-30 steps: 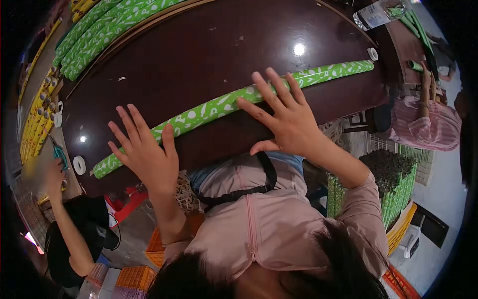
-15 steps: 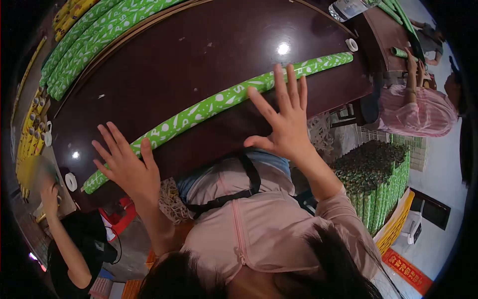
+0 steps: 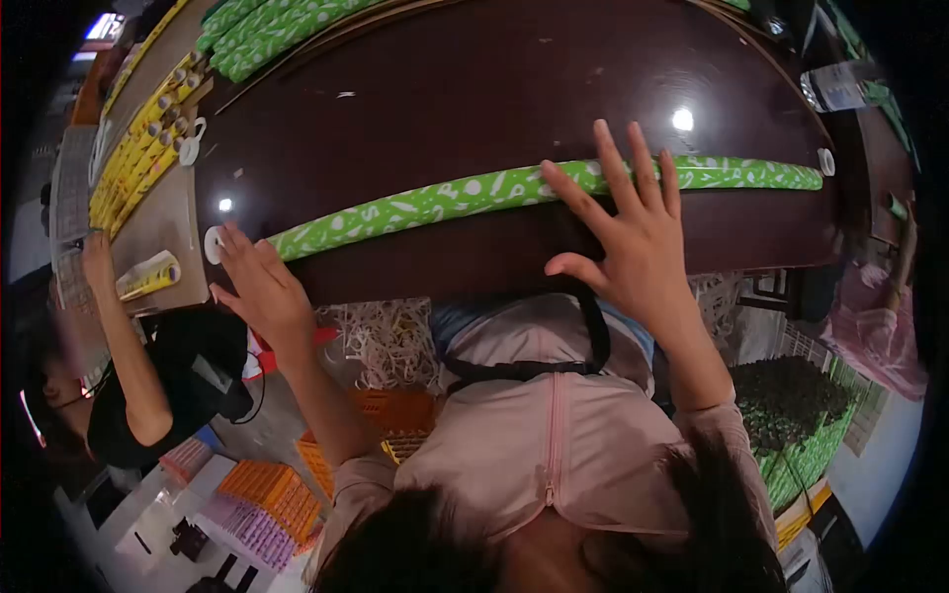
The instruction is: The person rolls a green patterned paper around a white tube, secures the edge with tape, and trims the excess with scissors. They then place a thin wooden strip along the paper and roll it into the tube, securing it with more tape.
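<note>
A long green tube of white-patterned wrapping paper [image 3: 435,205] lies across the dark table in front of me. My right hand [image 3: 633,232] is spread open over its right half, fingertips reaching past the tube and thumb apart on the near side. My left hand [image 3: 265,296] is at the tube's left end, which it partly hides. Its fingers stretch toward a white tape roll [image 3: 213,245] at the table's left edge, their tips right at the ring. Near the tube's right end sits another white tape roll [image 3: 827,162].
Green tubes [image 3: 287,30] are piled at the back left, with yellow tubes [image 3: 148,148] further left. A person's arm [image 3: 133,346] reaches in there. Plastic bottle [image 3: 840,87] at back right; bundled green tubes [image 3: 806,445] stand below. A person in pink [image 3: 875,326] is far right.
My view has turned, so the table appears shifted right and more level. My left hand has moved off the tube toward the left tape roll. My right hand stays spread over the tube.
</note>
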A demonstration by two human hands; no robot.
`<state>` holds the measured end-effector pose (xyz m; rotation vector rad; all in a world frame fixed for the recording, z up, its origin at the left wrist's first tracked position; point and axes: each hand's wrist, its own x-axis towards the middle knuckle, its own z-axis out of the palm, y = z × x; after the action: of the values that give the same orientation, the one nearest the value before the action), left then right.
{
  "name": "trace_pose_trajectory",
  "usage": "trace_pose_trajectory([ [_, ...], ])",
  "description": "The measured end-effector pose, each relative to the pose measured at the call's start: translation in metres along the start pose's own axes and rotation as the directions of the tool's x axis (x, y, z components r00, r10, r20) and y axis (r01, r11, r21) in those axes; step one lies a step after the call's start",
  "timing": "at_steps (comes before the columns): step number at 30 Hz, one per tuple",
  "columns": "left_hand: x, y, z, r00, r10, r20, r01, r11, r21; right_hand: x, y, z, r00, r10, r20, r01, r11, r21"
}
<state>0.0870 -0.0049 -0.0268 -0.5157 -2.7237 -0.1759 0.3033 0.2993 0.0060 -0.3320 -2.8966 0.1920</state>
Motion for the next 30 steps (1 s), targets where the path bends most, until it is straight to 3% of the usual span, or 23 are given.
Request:
trace_pose_trajectory([
  [4, 0.008, -0.032, -0.010, 0.988, -0.146, 0.057, 0.149, 0.987, -0.055, 0.002, -0.003, -0.008, 0.999, 0.001, 0.035, 0.000, 1.000, -0.030],
  [6, 0.009, -0.047, -0.011, 0.980, -0.198, 0.012, 0.195, 0.973, 0.121, 0.001, -0.003, -0.007, 1.000, -0.010, 0.025, 0.011, 1.000, -0.025],
  [10, 0.012, -0.040, -0.013, 0.971, -0.122, -0.204, 0.132, 0.991, 0.034, 0.000, -0.003, -0.004, 1.000, -0.006, -0.014, 0.005, 1.000, -0.021],
  [14, 0.004, 0.042, -0.009, 0.998, 0.043, -0.042, -0.049, 0.986, -0.157, -0.006, 0.000, -0.005, 1.000, 0.016, -0.014, -0.015, 0.999, 0.037],
  [16, -0.004, 0.060, 0.002, 0.994, 0.037, 0.107, -0.026, 0.994, -0.108, -0.008, 0.002, -0.002, 0.999, 0.032, -0.035, -0.029, 0.997, 0.074],
  [17, -0.002, 0.061, 0.007, 0.992, 0.057, 0.114, -0.059, 0.998, 0.020, -0.009, 0.001, 0.002, 0.998, 0.034, -0.053, -0.027, 0.993, 0.118],
  [19, 0.000, 0.055, 0.017, 0.991, 0.009, 0.134, -0.019, 0.997, 0.073, -0.010, 0.002, 0.007, 0.996, 0.036, -0.086, -0.025, 0.991, 0.129],
  [22, -0.003, 0.045, 0.024, 0.995, 0.076, 0.062, -0.083, 0.989, 0.121, -0.015, 0.005, 0.013, 0.994, 0.028, -0.110, -0.007, 0.983, 0.185],
  [25, -0.005, 0.033, 0.034, 0.990, 0.136, 0.029, -0.139, 0.965, 0.223, -0.028, 0.024, 0.008, 0.988, 0.107, -0.113, -0.088, 0.983, 0.163],
  [28, -0.005, 0.022, 0.046, 0.985, 0.168, -0.043, -0.156, 0.965, 0.212, -0.047, 0.055, -0.005, 0.970, 0.213, -0.120, -0.205, 0.976, 0.077],
  [29, -0.007, -0.047, 0.096, 0.983, 0.150, 0.110, -0.181, 0.902, 0.393, -0.053, 0.064, -0.010, 0.960, 0.252, -0.125, -0.245, 0.967, 0.068],
  [30, -0.003, -0.031, 0.088, 0.981, 0.162, 0.106, -0.190, 0.904, 0.383, -0.060, 0.075, -0.013, 0.952, 0.283, -0.114, -0.280, 0.959, 0.041],
])
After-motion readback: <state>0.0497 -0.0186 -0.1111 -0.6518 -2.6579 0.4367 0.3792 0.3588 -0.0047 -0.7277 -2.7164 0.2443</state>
